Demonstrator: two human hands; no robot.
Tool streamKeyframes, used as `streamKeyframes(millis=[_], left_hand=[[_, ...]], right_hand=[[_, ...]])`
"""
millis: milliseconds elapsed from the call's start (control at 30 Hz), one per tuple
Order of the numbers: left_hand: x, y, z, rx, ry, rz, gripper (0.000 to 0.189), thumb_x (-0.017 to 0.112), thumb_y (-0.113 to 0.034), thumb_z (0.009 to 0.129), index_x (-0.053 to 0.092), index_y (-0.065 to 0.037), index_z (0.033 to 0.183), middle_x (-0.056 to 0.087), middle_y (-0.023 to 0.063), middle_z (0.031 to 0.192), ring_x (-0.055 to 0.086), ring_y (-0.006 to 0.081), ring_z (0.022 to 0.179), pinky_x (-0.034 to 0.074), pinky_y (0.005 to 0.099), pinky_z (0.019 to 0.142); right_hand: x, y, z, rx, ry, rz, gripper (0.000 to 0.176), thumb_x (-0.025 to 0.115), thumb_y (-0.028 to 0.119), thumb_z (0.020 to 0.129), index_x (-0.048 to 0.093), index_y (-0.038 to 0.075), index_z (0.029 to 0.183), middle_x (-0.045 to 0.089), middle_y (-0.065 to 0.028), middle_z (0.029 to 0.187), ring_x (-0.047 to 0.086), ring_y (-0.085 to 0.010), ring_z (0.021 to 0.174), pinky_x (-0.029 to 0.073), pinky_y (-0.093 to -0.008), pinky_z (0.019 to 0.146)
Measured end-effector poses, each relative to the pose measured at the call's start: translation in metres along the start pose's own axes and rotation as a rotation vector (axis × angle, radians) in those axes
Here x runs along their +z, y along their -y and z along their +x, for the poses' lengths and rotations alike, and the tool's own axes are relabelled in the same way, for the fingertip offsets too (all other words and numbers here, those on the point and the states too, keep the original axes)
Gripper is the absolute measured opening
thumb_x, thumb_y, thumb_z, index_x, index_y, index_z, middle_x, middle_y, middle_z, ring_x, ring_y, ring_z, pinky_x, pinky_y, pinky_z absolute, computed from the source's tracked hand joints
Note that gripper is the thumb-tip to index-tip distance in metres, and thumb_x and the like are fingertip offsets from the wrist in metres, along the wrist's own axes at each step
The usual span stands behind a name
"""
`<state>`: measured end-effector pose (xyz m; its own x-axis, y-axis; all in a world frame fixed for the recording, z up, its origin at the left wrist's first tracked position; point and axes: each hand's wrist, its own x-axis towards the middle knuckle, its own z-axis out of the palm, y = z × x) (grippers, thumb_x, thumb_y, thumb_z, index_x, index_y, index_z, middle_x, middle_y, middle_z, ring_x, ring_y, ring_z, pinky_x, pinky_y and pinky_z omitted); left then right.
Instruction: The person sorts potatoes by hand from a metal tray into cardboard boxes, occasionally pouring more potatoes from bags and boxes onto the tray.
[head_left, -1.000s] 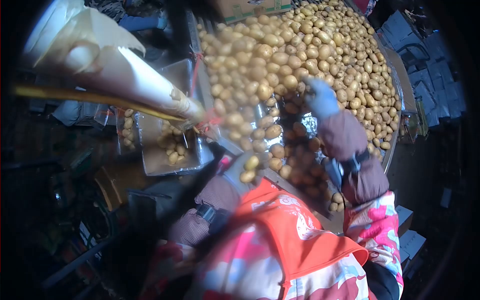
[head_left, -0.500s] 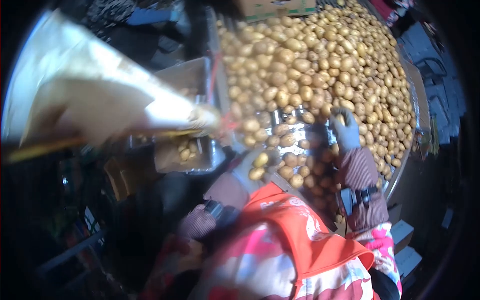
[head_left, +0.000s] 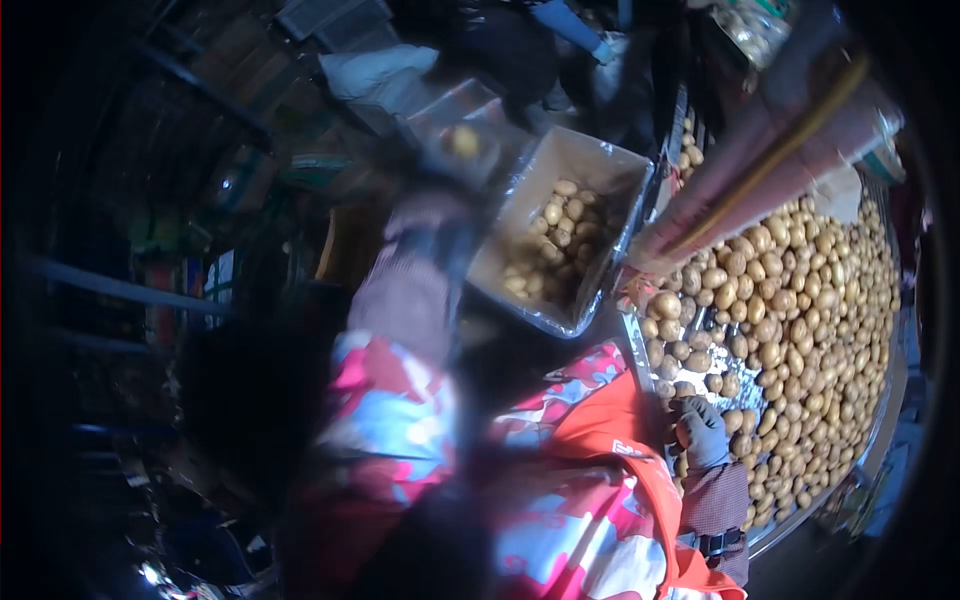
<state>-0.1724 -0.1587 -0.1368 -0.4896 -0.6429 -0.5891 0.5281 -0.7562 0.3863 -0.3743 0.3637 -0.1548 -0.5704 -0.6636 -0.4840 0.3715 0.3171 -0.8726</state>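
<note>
My left arm reaches out to the left, past a cardboard box point(head_left: 508, 235) lined with clear plastic. Motion smears my gloved left hand point(head_left: 472, 166), but a yellowish potato point(head_left: 462, 141) shows in its grip. Inside the box lies a heap of potatoes point(head_left: 562, 222). My right hand point(head_left: 702, 432), in a grey glove, rests at the near edge of the sorting table among loose potatoes point(head_left: 740, 420). Its fingers are curled inward, and whatever they may hold is hidden.
A spread of potatoes point(head_left: 810, 330) covers much of the table. A pale, slanting funnel-like sheet with a yellow strip point(head_left: 775, 150) crosses above its left side. Behind the box are plastic-covered crates point(head_left: 455, 105) and another person's blue sleeve point(head_left: 568, 22).
My view has turned left, bringing the box toward the middle. My left hand has moved from the table's edge out beyond the box, carrying a potato. My right hand stays at the table.
</note>
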Motion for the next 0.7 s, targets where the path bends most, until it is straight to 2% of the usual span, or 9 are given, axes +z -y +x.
streamKeyframes(millis=[100, 200, 300, 367, 433, 500, 600, 667, 700], left_hand=[[-0.004, -0.001, 0.039, 0.038, -0.027, 0.087, 0.027, 0.066, -0.031, 0.096, 0.069, -0.013, 0.116, 0.071, 0.0074, 0.103, 0.069, 0.0258, 0.084, 0.056, 0.0393, 0.067], [-0.027, 0.069, 0.052, -0.236, 0.056, 0.295, 0.028, 0.067, -0.031, 0.094, 0.069, -0.014, 0.117, 0.072, 0.0082, 0.108, 0.07, 0.0287, 0.09, 0.057, 0.0432, 0.074], [-0.066, 0.161, 0.025, -0.767, 0.573, 0.368, 0.03, 0.068, -0.03, 0.092, 0.068, -0.014, 0.118, 0.073, 0.009, 0.114, 0.071, 0.0315, 0.096, 0.059, 0.047, 0.081], [-0.05, 0.191, -0.075, -0.933, 0.648, 0.113, 0.027, 0.052, -0.022, 0.104, 0.063, -0.005, 0.121, 0.065, 0.0188, 0.12, 0.061, 0.0351, 0.113, 0.051, 0.0451, 0.099], [-0.066, 0.254, -0.089, -0.987, 0.337, 0.121, 0.033, 0.068, -0.032, 0.098, 0.067, -0.008, 0.12, 0.068, 0.0172, 0.118, 0.063, 0.0315, 0.114, 0.051, 0.0427, 0.101], [-0.056, 0.231, -0.127, -0.815, 0.18, 0.143, 0.03, 0.073, -0.028, 0.095, 0.069, -0.005, 0.114, 0.071, 0.0154, 0.111, 0.068, 0.0288, 0.103, 0.056, 0.0405, 0.092], [-0.094, 0.18, -0.105, -0.574, -0.018, 0.187, 0.022, 0.072, -0.021, 0.094, 0.07, 0.0, 0.103, 0.073, 0.0124, 0.092, 0.073, 0.0235, 0.087, 0.064, 0.0358, 0.076], [-0.096, 0.09, -0.108, -0.413, -0.226, -0.25, 0.018, 0.068, -0.015, 0.095, 0.068, 0.002, 0.101, 0.073, 0.0146, 0.095, 0.073, 0.0244, 0.096, 0.064, 0.0299, 0.076], [-0.115, 0.05, -0.084, -0.18, -0.18, -0.321, 0.018, 0.061, -0.014, 0.099, 0.066, 0.003, 0.103, 0.072, 0.017, 0.1, 0.072, 0.0262, 0.1, 0.063, 0.0339, 0.08]], right_hand=[[0.007, 0.004, 0.009, 0.002, -0.017, -0.154, 0.026, 0.06, 0.019, 0.102, 0.065, -0.001, 0.117, 0.072, -0.0091, 0.096, 0.066, -0.0162, 0.072, 0.057, -0.0293, 0.064], [0.028, 0.042, 0.001, 0.14, -0.061, -0.171, 0.026, 0.06, 0.023, 0.103, 0.066, 0.001, 0.115, 0.072, -0.0067, 0.091, 0.064, -0.0133, 0.066, 0.053, -0.0285, 0.055], [0.047, 0.04, 0.014, 0.138, -0.115, -0.087, 0.027, 0.059, 0.025, 0.104, 0.065, 0.003, 0.118, 0.071, -0.0039, 0.091, 0.059, -0.0099, 0.061, 0.049, -0.0252, 0.05], [0.086, 0.045, 0.017, 0.074, -0.102, -0.096, 0.037, 0.062, 0.027, 0.102, 0.067, 0.003, 0.13, 0.07, -0.0072, 0.096, 0.063, -0.0131, 0.079, 0.051, -0.0265, 0.067], [0.098, 0.036, 0.026, -0.294, 0.218, -0.483, 0.051, 0.058, 0.023, 0.104, 0.049, 0.007, 0.151, 0.068, -0.0076, 0.11, 0.062, -0.0143, 0.091, 0.052, -0.0296, 0.082], [0.115, 0.045, 0.027, -0.611, 0.332, -0.709, 0.052, 0.055, 0.022, 0.105, 0.045, 0.008, 0.155, 0.068, -0.0099, 0.119, 0.062, -0.0164, 0.103, 0.051, -0.0309, 0.092], [0.096, 0.06, 0.019, -0.194, 0.167, -0.533, 0.043, 0.053, 0.008, 0.105, 0.05, -0.003, 0.147, 0.059, -0.0166, 0.143, 0.055, -0.0244, 0.133, 0.041, -0.0347, 0.114], [0.036, 0.022, 0.021, -0.323, 0.12, -0.505, 0.041, 0.055, 0.014, 0.105, 0.054, -0.002, 0.143, 0.066, -0.0144, 0.128, 0.062, -0.022, 0.116, 0.05, -0.0338, 0.101], [0.007, -0.002, 0.017, -0.355, 0.065, -0.69, 0.043, 0.05, 0.003, 0.104, 0.051, -0.003, 0.146, 0.059, -0.0159, 0.142, 0.056, -0.0239, 0.132, 0.044, -0.0342, 0.111]])
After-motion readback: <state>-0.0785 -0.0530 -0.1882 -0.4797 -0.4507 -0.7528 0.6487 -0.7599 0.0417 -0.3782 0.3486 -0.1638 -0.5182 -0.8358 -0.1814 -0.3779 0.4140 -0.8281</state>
